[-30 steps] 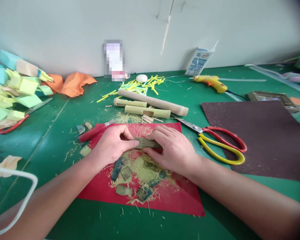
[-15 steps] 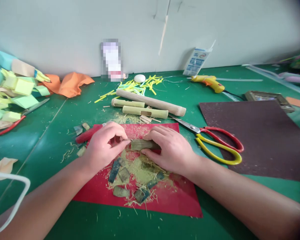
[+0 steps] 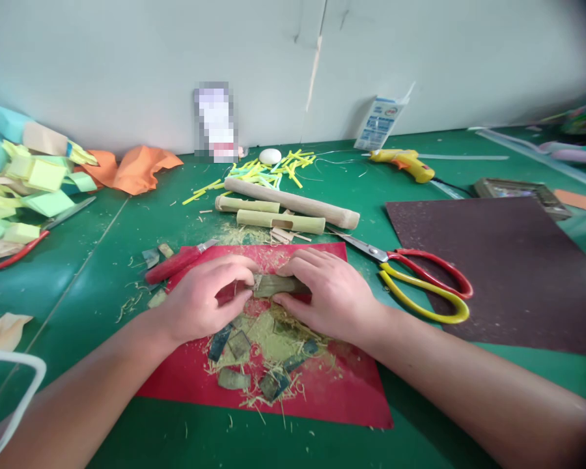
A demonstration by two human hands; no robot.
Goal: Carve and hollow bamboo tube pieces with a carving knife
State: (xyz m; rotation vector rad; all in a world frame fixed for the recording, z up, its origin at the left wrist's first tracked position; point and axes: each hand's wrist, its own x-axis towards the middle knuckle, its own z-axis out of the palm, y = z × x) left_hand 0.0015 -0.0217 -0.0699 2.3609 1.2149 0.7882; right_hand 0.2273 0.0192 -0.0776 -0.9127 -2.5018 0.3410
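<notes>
A short, greenish bamboo tube [image 3: 278, 285] lies sideways over the red sheet [image 3: 342, 397]. Wrapped round its right part is my right hand [image 3: 329, 290], which hides that end. My left hand [image 3: 209, 293] is closed at the tube's left end, thumb and fingertips touching its rim. Below the hands, pale shavings [image 3: 268, 332] and several dark chips [image 3: 219, 342] are strewn over the sheet. A red-handled carving knife [image 3: 176, 262] rests just beyond my left hand, its short blade pointing right.
Behind the hands lie a cut bamboo tube [image 3: 280, 221] and a thick wooden stick [image 3: 293, 202]. Scissors [image 3: 376, 253] with red and yellow handles lie at right, partly on a dark brown sheet [image 3: 493, 260]. Further back are a yellow glue gun [image 3: 405, 163] and folded papers [image 3: 34, 169].
My left fingertips have come right up to the tube's left end, where a thin strand was pinched before. My right hand keeps its hold. The view has shifted slightly.
</notes>
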